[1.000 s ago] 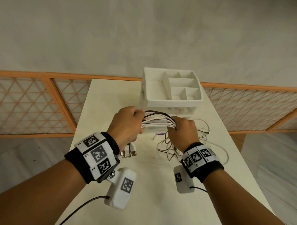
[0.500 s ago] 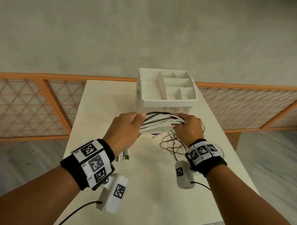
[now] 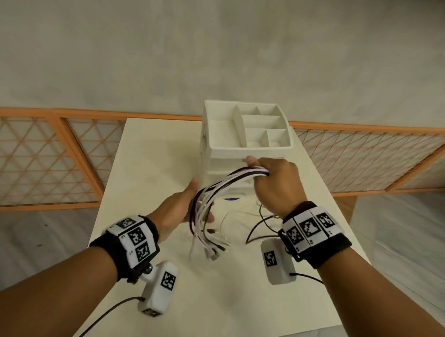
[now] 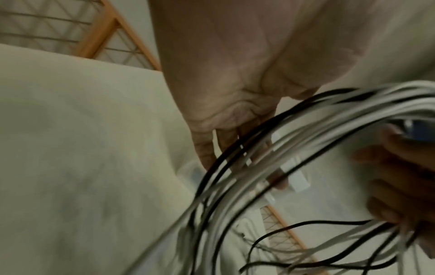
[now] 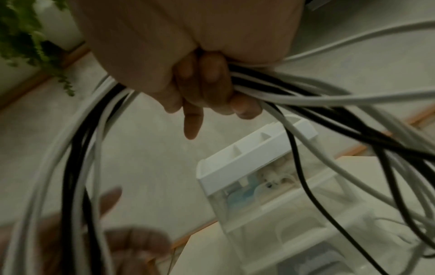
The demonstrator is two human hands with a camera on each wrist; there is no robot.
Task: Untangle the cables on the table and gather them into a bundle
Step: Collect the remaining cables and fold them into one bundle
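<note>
A bundle of white and black cables arcs over the cream table. My right hand grips its upper end, fingers curled round the strands in front of the organizer. From there the cables bend down to my left hand. That hand is held flat, with straight fingers touching the strands from the left. The plug ends dangle loose just above the table. More black and white cable trails on the table under my right wrist.
A white drawer organizer with open top compartments stands at the table's far edge, right behind the bundle. An orange lattice railing runs behind the table. The table's near right edge lies below my right forearm.
My left hand has let go of the bundle and opened beside it. My right hand has lifted its end up and to the right, so the plug ends now hang down.
</note>
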